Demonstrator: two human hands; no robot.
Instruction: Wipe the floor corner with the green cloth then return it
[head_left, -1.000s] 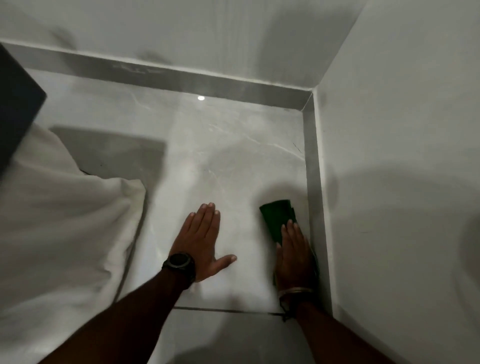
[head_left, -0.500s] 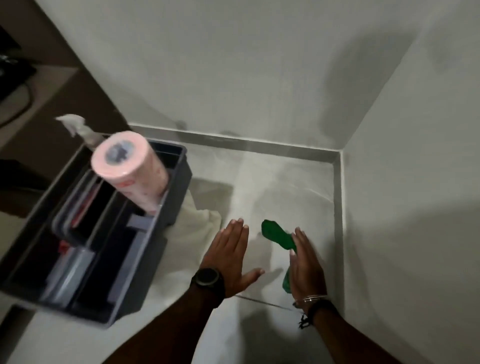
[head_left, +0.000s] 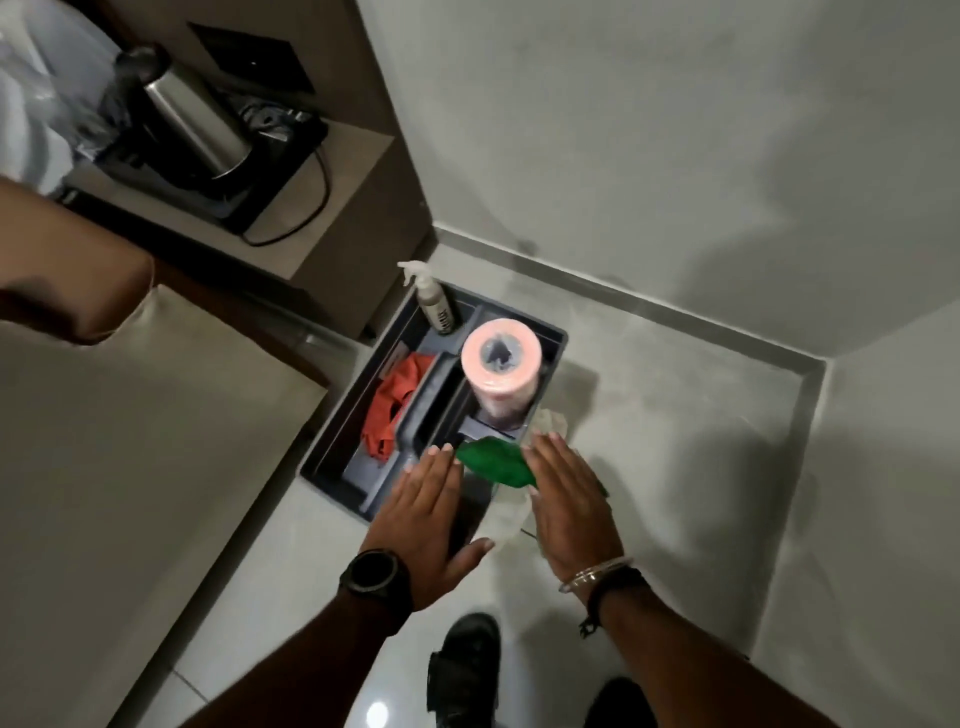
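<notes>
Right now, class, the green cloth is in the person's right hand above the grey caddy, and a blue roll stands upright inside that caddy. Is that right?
Not quite. The roll standing in the grey caddy is pink, not blue, as the head view shows. The rest holds: the green cloth is at the right hand above the caddy's near end.

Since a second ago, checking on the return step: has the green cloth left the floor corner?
Yes. The green cloth, under the right hand, has gone from the wall skirting to the caddy.

The right hand covers the near end of the green cloth (its grip can't be judged). The kettle is blurred, and the spray bottle label is unreadable.
</notes>
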